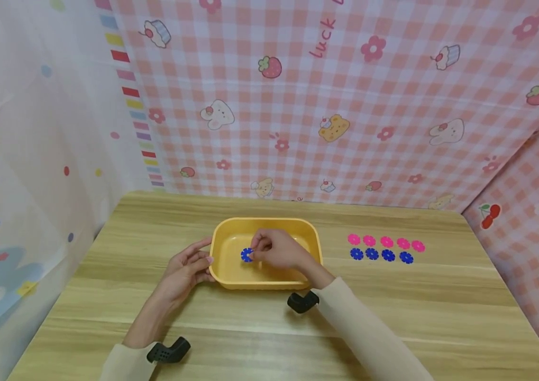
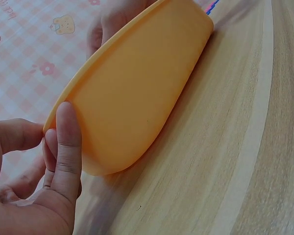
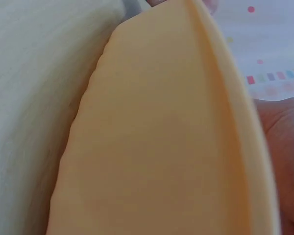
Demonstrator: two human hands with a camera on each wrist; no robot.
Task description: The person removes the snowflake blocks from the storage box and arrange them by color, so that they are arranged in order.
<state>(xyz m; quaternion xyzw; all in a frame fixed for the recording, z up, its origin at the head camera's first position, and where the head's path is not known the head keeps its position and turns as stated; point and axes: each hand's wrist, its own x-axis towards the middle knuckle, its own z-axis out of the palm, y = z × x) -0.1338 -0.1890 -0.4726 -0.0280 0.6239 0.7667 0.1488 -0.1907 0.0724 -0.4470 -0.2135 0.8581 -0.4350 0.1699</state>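
Observation:
A yellow plastic basin (image 1: 264, 286) stands on the wooden table. My left hand (image 1: 184, 273) holds its left end; in the left wrist view that hand (image 2: 54, 181) pinches the rim between thumb and fingers. Over the inside of the basin, my right hand (image 1: 276, 250) pinches a blue notched disc (image 1: 247, 255) at its right edge. Whether the disc touches the basin floor, I cannot tell. The right wrist view is mostly filled by the basin's outer wall (image 3: 147, 122), with part of the right hand (image 3: 284, 156) behind the rim and the disc hidden.
Right of the basin lie two rows of notched discs: several pink discs (image 1: 386, 242) behind, several blue discs (image 1: 388, 255) in front. Patterned cloth (image 1: 298, 106) hangs behind the wooden table (image 1: 250, 338) and along both sides.

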